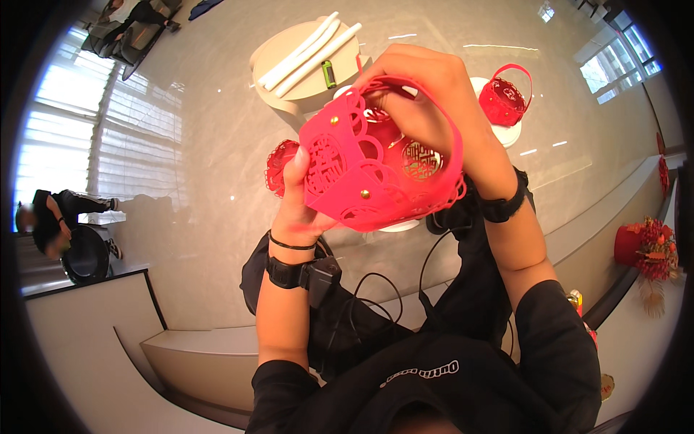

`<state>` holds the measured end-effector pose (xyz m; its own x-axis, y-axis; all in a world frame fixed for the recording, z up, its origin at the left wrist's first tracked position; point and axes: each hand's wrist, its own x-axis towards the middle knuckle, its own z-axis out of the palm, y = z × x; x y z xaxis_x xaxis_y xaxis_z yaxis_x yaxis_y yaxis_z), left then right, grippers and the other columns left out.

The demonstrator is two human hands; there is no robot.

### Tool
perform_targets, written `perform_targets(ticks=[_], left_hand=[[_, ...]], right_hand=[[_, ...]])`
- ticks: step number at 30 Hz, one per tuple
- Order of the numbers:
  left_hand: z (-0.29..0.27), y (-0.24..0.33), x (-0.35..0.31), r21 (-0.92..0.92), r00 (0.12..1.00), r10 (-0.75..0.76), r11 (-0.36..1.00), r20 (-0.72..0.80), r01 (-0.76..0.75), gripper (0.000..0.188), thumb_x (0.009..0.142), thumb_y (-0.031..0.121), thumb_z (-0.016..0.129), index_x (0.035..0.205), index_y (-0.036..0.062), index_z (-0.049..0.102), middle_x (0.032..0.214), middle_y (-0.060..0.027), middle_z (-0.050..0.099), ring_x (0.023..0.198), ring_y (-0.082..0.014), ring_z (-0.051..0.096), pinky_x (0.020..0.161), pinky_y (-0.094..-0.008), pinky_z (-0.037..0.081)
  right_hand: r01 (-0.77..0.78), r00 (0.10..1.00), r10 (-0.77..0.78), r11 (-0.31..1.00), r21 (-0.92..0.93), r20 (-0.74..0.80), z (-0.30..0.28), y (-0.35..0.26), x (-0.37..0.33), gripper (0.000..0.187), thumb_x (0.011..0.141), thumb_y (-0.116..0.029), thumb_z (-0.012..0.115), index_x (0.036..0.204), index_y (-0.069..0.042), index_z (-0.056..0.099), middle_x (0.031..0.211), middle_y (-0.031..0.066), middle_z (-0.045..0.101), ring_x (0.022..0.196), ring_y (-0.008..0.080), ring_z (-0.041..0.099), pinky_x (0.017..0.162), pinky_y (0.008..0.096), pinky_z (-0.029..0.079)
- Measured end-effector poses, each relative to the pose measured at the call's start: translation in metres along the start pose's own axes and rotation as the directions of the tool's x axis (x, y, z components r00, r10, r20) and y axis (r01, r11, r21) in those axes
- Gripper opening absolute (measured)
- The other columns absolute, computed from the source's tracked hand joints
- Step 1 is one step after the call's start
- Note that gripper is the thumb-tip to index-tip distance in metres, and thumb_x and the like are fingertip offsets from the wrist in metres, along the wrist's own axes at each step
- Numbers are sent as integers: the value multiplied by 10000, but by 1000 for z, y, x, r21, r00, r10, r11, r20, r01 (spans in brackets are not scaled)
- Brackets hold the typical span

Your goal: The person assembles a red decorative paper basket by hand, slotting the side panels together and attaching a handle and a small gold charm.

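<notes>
A red felt basket (387, 195) with cut-out round patterns, a scalloped rim, brass-coloured studs and a looped handle is held up before me, tilted so that its inside shows. My left hand (293, 195) grips its left side, thumb against the outer wall and the other fingers hidden below. From above, my right hand (423, 79) bends over the far rim, passing by the handle; some of its fingers reach inside and their tips are hidden. Behind my left wrist, part of another red basket (277, 168) shows.
A round beige table (303, 54) carries white tubes (311, 58) and a small green object (329, 74). Another red basket (504, 101) stands on a white stool (510, 134). Black cables (379, 289) loop near my legs. Two people sit at the far left. Red flowers (654, 249) stand at the right.
</notes>
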<state>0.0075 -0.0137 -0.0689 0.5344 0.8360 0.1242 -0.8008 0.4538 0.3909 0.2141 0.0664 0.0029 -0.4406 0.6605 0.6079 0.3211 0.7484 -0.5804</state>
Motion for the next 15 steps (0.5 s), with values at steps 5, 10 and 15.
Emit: perform_targets(ticks=[5, 10, 15], left_hand=[[25, 17, 10, 741, 939, 325, 658, -115, -137, 986, 785, 434, 777, 1529, 69, 243, 1439, -178, 453, 1306, -285, 496, 1106, -437, 442], [6, 27, 22, 921, 679, 632, -166, 373, -351, 1256, 609, 231, 939, 1548, 105, 114, 1525, -188, 265, 1379, -303, 387, 1096, -482, 419], [-9, 40, 18, 815, 411, 712, -553, 570, -172, 1246, 656, 235, 919, 1562, 93, 76, 1535, -217, 220, 1439, -306, 249, 1174, -481, 300]], right_hand=[[133, 989, -134, 991, -17, -61, -17, 10, 10, 474, 795, -56, 741, 1257, -102, 648, 1131, 106, 671, 1024, 276, 640, 896, 352, 511], [-150, 985, 169, 932, 331, -28, -27, 51, 6, 423, 911, -84, 645, 1332, -69, 604, 1217, 87, 664, 1135, 206, 619, 999, 348, 477], [-327, 865, 496, 668, 668, -73, -12, 86, -5, 314, 1000, -160, 559, 1271, -16, 625, 1168, 110, 676, 1094, 161, 632, 989, 310, 488]])
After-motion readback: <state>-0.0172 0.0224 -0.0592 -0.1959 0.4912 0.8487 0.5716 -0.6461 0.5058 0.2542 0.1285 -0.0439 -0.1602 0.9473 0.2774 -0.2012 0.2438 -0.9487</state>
